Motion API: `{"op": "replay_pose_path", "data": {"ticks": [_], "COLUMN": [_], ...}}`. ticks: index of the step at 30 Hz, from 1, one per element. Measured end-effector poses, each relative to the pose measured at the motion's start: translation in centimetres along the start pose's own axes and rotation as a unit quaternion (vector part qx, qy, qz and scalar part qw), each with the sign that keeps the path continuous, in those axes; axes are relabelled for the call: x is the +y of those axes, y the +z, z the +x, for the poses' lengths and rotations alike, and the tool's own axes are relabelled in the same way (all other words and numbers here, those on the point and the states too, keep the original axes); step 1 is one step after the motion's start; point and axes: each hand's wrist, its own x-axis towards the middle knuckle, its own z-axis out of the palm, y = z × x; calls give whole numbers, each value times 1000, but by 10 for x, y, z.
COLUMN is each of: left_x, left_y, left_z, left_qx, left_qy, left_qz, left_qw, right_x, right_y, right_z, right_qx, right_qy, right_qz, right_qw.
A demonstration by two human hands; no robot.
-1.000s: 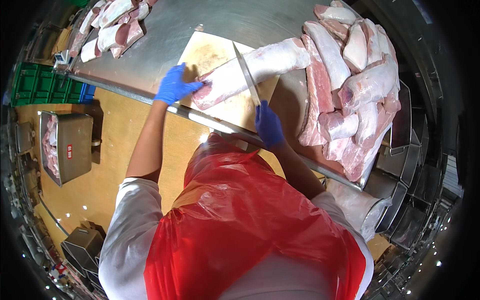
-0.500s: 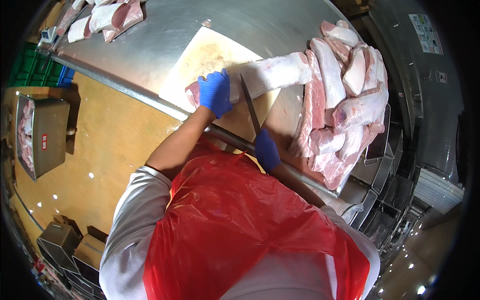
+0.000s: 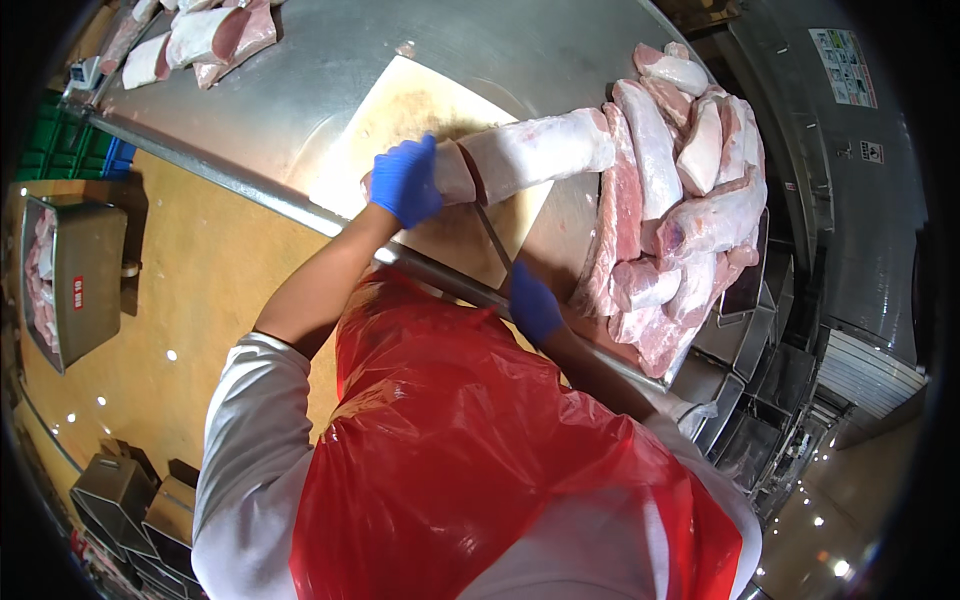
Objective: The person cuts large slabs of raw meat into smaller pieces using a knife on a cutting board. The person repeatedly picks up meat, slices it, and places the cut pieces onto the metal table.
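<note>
A long pale pork loin lies across the white cutting board, its right end against the pile of meat. A cut with dark red faces parts its left end piece from the rest. My left hand, in a blue glove, is closed over that end piece and hides much of it. In my right hand, also blue-gloved, is a long knife. Its blade slants up and left, with the tip at the lower end of the cut, partly out of sight.
Several pork pieces are heaped at the right of the steel table. More cut pieces lie at its far left. A metal bin with meat stands on the left floor, near green crates. Steel trays sit beyond the right edge.
The knife has come down through the loin toward me, leaving an opened cut. My left hand has shifted slightly left with the end piece, which now stands apart from the loin.
</note>
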Motion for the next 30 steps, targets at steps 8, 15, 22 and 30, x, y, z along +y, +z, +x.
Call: {"op": "replay_pose_path", "data": {"ticks": [8, 15, 22, 30], "left_x": [-136, -186, 58, 152], "left_y": [-86, -277, -39, 36], "left_z": [49, 154, 141, 108], "left_qx": [-53, 278, 11, -53], "left_qy": [-131, -46, 78, 70], "left_qz": [-807, -837, -165, 97], "left_qw": [574, 469, 983, 991], "right_x": [34, 40, 29, 34], "right_y": [-16, 29, 15, 3], "right_z": [-113, -91, -79, -95], "right_qx": [57, 195, 266, 379], "right_qy": [131, 111, 140, 136], "right_qz": [32, 29, 120, 53], "right_qw": [989, 974, 946, 914]}}
